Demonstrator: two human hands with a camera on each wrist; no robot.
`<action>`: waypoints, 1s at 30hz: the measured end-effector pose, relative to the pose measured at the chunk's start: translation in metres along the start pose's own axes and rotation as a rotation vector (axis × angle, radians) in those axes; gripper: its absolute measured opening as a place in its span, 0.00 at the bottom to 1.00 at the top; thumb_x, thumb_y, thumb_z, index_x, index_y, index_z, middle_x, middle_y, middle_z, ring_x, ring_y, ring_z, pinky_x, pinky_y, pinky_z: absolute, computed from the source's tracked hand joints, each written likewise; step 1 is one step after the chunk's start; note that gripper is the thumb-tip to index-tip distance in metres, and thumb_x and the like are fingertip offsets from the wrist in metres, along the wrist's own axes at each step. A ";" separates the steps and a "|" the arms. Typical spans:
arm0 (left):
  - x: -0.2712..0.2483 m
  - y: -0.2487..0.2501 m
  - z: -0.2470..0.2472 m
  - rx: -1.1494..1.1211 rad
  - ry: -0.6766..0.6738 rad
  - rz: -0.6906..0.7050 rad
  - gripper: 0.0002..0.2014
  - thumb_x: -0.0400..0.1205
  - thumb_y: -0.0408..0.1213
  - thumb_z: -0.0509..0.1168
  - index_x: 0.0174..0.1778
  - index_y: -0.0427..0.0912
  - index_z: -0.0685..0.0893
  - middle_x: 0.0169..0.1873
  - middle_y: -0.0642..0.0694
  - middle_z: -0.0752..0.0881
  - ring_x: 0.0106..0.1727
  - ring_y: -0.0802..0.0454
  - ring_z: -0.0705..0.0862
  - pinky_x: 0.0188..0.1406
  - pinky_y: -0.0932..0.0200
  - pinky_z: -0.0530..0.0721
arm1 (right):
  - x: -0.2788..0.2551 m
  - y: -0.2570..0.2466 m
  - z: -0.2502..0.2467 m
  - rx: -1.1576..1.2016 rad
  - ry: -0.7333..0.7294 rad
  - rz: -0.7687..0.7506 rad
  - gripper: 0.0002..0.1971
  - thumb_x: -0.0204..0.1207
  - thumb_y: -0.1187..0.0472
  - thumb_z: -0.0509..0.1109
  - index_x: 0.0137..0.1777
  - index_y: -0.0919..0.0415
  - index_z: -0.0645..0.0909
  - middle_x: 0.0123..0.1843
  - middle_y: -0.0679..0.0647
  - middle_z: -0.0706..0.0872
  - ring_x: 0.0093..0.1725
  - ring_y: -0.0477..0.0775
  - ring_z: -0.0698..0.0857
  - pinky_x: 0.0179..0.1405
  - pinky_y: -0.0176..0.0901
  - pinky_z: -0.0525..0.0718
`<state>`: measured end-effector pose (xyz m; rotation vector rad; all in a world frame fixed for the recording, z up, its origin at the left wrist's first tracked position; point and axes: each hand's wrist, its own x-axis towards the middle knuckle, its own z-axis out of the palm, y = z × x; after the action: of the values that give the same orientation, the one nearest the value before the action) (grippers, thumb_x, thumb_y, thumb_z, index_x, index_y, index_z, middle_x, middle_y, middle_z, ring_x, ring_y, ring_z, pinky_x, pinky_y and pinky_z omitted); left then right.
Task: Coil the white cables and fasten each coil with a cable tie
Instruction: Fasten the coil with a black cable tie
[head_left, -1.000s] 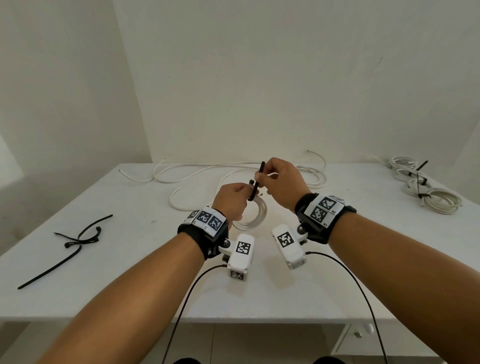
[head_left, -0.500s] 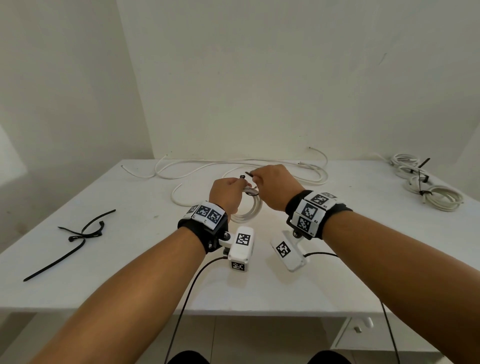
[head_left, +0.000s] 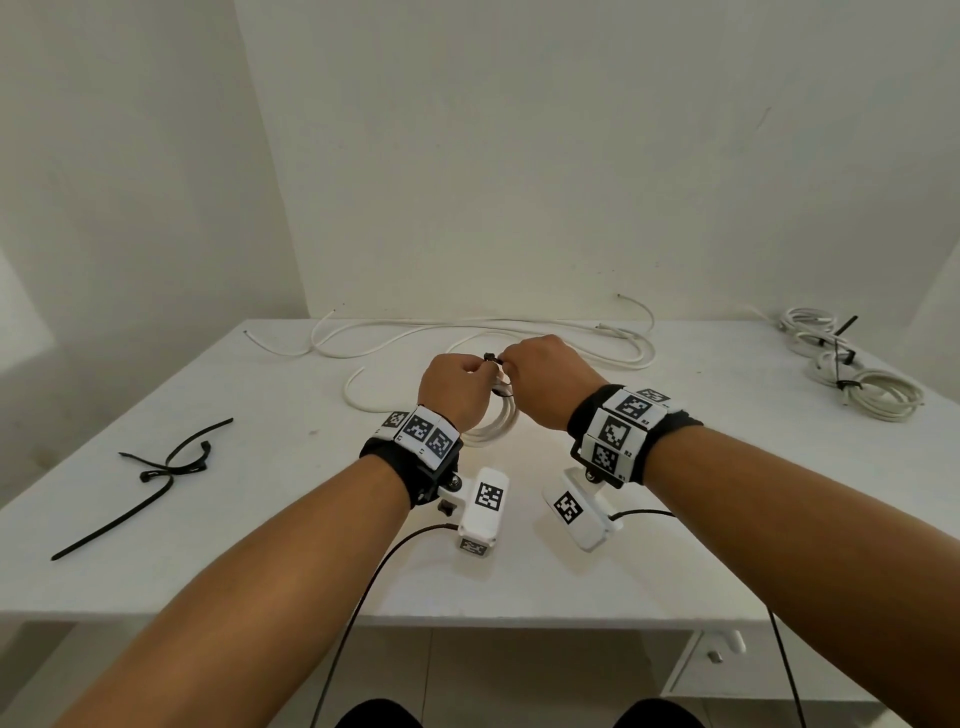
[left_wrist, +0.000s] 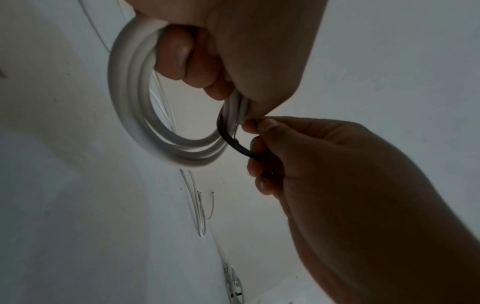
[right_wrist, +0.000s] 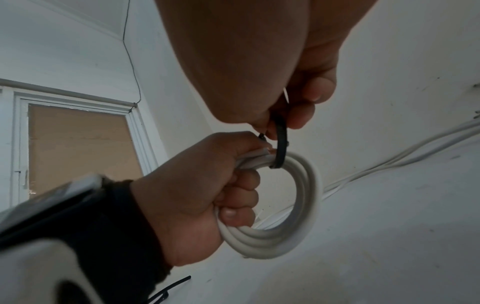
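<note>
The springy white cable coil (right_wrist: 293, 207) is gripped in the left hand (head_left: 457, 387) beside the loose black cable tie (right_wrist: 281, 142), whose stiff, slippery strap is pinched by the right hand (head_left: 545, 379).

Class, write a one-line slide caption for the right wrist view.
Left hand grips a white cable coil while the right hand pulls a black cable tie looped around it.

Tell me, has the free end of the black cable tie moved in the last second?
Yes. It stood upright above the hands; now the cable tie lies low between the left hand and right hand, nearer the table.
</note>
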<state>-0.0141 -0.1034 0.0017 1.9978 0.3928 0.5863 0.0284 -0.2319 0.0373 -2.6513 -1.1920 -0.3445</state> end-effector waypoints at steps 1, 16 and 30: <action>-0.001 0.000 0.000 0.029 -0.010 0.022 0.16 0.78 0.38 0.65 0.23 0.42 0.85 0.18 0.48 0.80 0.26 0.43 0.74 0.30 0.52 0.72 | -0.001 -0.001 -0.001 0.011 0.004 0.010 0.11 0.85 0.61 0.58 0.41 0.61 0.76 0.39 0.55 0.80 0.41 0.58 0.79 0.40 0.46 0.75; -0.007 -0.012 0.005 0.236 -0.085 0.160 0.15 0.81 0.49 0.61 0.38 0.49 0.92 0.35 0.51 0.91 0.40 0.50 0.86 0.39 0.56 0.81 | 0.002 0.008 0.002 0.343 -0.020 0.197 0.17 0.84 0.61 0.62 0.70 0.61 0.80 0.60 0.57 0.86 0.55 0.56 0.86 0.49 0.43 0.83; -0.016 -0.003 0.007 -0.026 -0.192 0.191 0.12 0.80 0.35 0.65 0.34 0.40 0.91 0.25 0.49 0.87 0.24 0.57 0.74 0.27 0.65 0.71 | 0.004 0.025 -0.017 0.801 -0.161 0.337 0.06 0.81 0.57 0.70 0.46 0.55 0.86 0.45 0.48 0.88 0.42 0.47 0.83 0.37 0.35 0.77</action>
<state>-0.0236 -0.1148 -0.0071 2.0586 0.0774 0.5087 0.0477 -0.2506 0.0518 -2.1122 -0.6795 0.3453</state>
